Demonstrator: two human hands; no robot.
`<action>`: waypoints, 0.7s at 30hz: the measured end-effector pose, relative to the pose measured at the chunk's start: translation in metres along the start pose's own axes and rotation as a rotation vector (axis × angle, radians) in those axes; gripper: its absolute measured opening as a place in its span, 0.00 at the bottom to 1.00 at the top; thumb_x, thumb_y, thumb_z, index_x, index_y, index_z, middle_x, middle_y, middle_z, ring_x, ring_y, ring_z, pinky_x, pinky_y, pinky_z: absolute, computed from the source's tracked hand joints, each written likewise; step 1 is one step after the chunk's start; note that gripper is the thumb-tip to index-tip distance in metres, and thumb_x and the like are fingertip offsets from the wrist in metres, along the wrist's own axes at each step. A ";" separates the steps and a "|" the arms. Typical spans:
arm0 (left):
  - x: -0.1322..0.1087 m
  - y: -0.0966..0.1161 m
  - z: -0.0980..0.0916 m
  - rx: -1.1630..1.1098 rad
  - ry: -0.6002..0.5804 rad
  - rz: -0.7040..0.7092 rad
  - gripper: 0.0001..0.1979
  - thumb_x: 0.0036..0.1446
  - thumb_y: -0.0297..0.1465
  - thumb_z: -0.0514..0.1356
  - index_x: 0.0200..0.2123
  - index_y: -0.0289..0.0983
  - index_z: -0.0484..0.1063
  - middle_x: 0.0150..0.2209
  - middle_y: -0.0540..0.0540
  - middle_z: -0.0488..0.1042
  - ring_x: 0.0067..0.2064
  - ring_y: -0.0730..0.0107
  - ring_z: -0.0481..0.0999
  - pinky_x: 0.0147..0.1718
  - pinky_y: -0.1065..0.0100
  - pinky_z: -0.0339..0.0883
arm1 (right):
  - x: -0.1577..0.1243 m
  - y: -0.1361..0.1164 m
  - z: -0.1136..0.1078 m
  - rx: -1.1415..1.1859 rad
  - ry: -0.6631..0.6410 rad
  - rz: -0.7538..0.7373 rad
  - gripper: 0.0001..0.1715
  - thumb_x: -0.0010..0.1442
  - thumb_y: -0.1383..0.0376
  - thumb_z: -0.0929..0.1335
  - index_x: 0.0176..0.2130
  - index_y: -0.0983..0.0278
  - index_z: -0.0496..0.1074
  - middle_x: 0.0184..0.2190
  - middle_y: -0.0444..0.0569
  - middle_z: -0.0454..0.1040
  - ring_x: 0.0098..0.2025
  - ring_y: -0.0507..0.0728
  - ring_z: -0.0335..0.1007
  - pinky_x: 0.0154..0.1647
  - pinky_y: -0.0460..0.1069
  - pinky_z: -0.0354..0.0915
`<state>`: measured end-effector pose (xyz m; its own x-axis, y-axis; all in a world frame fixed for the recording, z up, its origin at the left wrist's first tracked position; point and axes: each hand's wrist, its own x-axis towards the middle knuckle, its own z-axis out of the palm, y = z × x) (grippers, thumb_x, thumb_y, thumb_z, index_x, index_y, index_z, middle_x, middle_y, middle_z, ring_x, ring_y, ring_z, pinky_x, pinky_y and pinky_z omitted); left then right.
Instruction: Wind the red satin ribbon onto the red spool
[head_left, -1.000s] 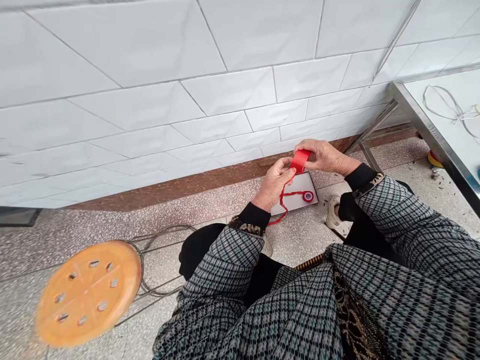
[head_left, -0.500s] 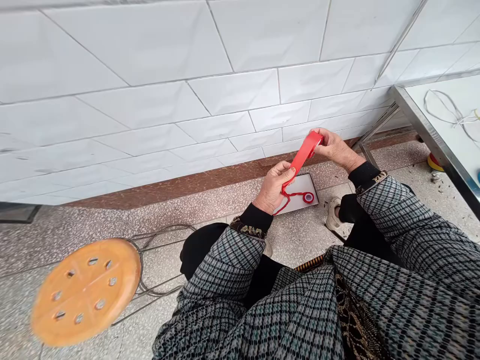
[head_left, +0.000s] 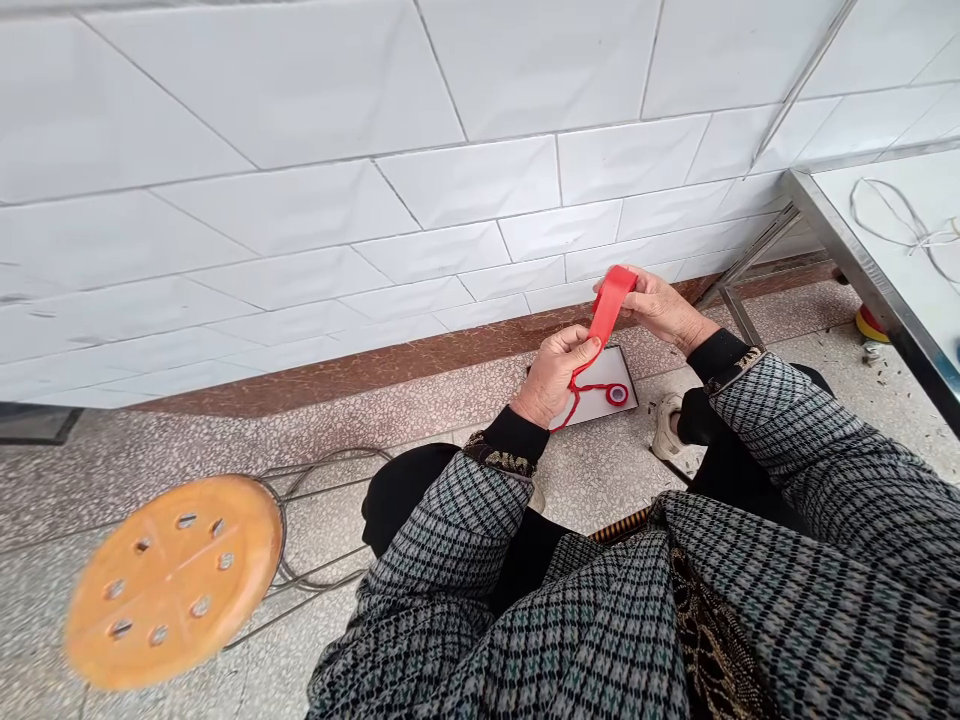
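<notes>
A broad red tape [head_left: 611, 305] runs slantwise between my hands, wide and smooth at its upper end. My left hand [head_left: 559, 370] pinches its lower end, thumb on top. The fingers of my right hand [head_left: 656, 305] are closed on the upper end, where the tape bends over; part of it is hidden behind the fingers. Below, a narrow twisted red strand [head_left: 592, 387] hangs by my left hand and leads to a small red roll with a pale core [head_left: 616, 394]. That roll lies in a shallow white box lid or tray [head_left: 600, 408] on the floor.
An orange round stool [head_left: 176, 580] with metal legs stands at the left. To the right is a metal-framed table [head_left: 862, 265] with a thin white cable [head_left: 900, 215] on it. A red and yellow object [head_left: 870, 322] sits under the table. A white tiled wall [head_left: 480, 200] rises ahead.
My right hand has moved slightly left and down, closer to my left hand, which has shifted a little right. The tape span between them is shorter and steeper.
</notes>
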<state>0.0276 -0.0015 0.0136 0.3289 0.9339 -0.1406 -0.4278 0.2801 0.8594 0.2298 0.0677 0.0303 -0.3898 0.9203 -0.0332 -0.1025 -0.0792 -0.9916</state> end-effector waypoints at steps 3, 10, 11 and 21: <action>0.000 0.001 -0.001 0.019 -0.004 0.021 0.22 0.44 0.45 0.79 0.27 0.36 0.75 0.24 0.54 0.68 0.26 0.79 0.61 0.27 0.72 0.55 | -0.003 -0.001 0.004 0.122 0.006 0.033 0.27 0.49 0.56 0.83 0.44 0.62 0.75 0.41 0.47 0.82 0.34 0.51 0.70 0.33 0.45 0.67; 0.003 -0.004 0.003 0.098 0.029 0.125 0.21 0.50 0.46 0.77 0.29 0.36 0.76 0.24 0.52 0.71 0.28 0.76 0.67 0.31 0.69 0.63 | -0.008 0.019 0.018 0.340 -0.062 0.169 0.28 0.48 0.54 0.84 0.43 0.62 0.77 0.49 0.54 0.84 0.38 0.53 0.73 0.36 0.46 0.70; 0.004 -0.006 0.003 0.114 0.050 0.149 0.21 0.50 0.46 0.77 0.29 0.36 0.76 0.24 0.51 0.72 0.29 0.74 0.69 0.33 0.69 0.65 | -0.008 0.021 0.019 0.353 -0.060 0.167 0.26 0.49 0.55 0.83 0.43 0.62 0.77 0.49 0.54 0.84 0.38 0.53 0.73 0.35 0.46 0.70; 0.012 -0.016 -0.006 0.127 0.049 0.242 0.25 0.56 0.39 0.75 0.54 0.40 0.74 0.40 0.47 0.83 0.35 0.68 0.83 0.39 0.65 0.76 | -0.008 0.035 0.032 0.480 -0.089 0.203 0.13 0.59 0.59 0.78 0.39 0.61 0.76 0.33 0.46 0.78 0.32 0.53 0.67 0.33 0.47 0.71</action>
<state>0.0332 0.0062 -0.0042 0.1877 0.9807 0.0552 -0.3787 0.0204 0.9253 0.1995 0.0453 -0.0001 -0.5198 0.8335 -0.1874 -0.4159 -0.4384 -0.7968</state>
